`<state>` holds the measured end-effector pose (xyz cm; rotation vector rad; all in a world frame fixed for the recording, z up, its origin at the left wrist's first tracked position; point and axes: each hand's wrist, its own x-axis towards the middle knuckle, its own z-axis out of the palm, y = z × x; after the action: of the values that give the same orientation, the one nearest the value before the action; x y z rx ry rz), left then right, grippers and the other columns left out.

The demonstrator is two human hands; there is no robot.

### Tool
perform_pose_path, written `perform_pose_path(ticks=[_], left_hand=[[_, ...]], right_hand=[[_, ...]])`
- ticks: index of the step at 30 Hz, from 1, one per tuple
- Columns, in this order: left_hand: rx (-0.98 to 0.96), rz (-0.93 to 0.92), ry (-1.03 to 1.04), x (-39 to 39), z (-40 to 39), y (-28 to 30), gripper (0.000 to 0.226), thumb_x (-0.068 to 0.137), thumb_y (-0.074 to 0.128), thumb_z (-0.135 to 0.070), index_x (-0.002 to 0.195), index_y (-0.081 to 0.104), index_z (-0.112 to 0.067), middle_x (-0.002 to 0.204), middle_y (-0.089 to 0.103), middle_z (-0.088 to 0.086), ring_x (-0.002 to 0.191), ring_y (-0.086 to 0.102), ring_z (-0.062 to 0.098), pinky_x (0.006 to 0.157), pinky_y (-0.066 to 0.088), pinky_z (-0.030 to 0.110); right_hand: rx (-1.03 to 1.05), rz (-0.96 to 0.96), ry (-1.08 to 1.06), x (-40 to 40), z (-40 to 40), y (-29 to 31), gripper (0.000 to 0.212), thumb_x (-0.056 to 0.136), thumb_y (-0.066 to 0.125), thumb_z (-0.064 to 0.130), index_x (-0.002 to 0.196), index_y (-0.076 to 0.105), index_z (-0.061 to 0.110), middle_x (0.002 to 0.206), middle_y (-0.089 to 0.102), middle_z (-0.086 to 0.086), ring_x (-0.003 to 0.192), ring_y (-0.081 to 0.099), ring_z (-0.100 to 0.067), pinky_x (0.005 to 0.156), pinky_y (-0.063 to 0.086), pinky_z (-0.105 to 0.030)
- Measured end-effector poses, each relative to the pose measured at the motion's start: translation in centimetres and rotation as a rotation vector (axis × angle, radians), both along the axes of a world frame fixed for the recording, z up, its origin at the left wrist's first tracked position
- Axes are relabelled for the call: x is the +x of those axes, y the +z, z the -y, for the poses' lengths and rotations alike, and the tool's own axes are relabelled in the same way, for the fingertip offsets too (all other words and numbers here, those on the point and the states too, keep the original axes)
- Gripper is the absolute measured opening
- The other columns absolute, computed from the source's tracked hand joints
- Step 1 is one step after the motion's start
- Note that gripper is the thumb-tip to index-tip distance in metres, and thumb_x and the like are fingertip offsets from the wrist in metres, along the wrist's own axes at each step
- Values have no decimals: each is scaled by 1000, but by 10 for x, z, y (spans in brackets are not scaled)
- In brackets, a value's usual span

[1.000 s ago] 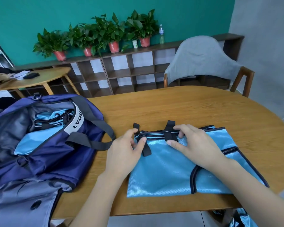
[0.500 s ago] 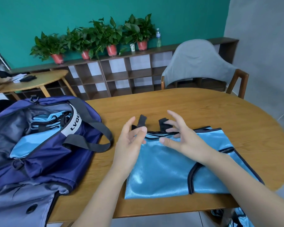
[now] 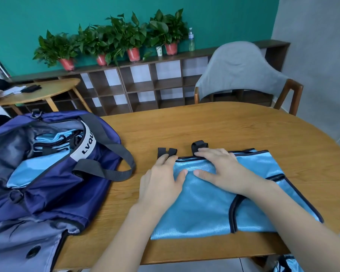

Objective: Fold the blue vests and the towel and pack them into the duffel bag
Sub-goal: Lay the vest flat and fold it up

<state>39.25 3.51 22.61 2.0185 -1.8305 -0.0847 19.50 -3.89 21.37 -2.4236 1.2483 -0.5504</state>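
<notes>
Shiny blue vest [image 3: 208, 205], flat rect. w/ blk trim

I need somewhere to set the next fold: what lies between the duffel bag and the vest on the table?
Head view: bare table, but the duffel bag strap loop lies across part.

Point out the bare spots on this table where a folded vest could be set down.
Bare wood lies on the table beyond the blue vest, toward the grey chair, and in a narrower strip between the vest and the duffel bag. The left end is crowded by the bag; both hands press the vest.
</notes>
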Motion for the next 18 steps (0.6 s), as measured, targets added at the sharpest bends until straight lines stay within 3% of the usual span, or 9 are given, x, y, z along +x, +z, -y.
perform_pose_path(ticks=[4,7,13,18], left_hand=[[-72,114,-102,-17,-14,1,52,96,53,-55,142,53,-31,149,49,-8,130,48,19,105,43,35],[32,36,-191,-41,-30,-2,56,93,49,-66,140,54,-35,148,48,-11,132,39,19,111,33,38],[277,42,-198,-79,-56,-5,86,81,37,-87,152,31,-37,166,10,3,152,-5,27,121,1,53],[346,117,-180,-72,-45,3,91,78,49,-85,153,26,-39,167,8,4,154,-4,30,120,-6,60]], right_hand=[[-65,76,7,-18,3,9,31,91,67,49,120,64,38,146,47,18,139,35,-8,113,22,-36],[-78,46,-9,-38,7,11,18,89,67,51,103,69,40,141,52,18,137,38,-8,109,19,-35],[30,-120,-40,-60,8,1,40,93,48,64,130,54,52,154,40,18,144,30,-8,120,7,-44],[24,-188,-117,-66,4,4,40,100,37,60,137,49,52,154,37,19,144,26,-10,116,11,-42]])
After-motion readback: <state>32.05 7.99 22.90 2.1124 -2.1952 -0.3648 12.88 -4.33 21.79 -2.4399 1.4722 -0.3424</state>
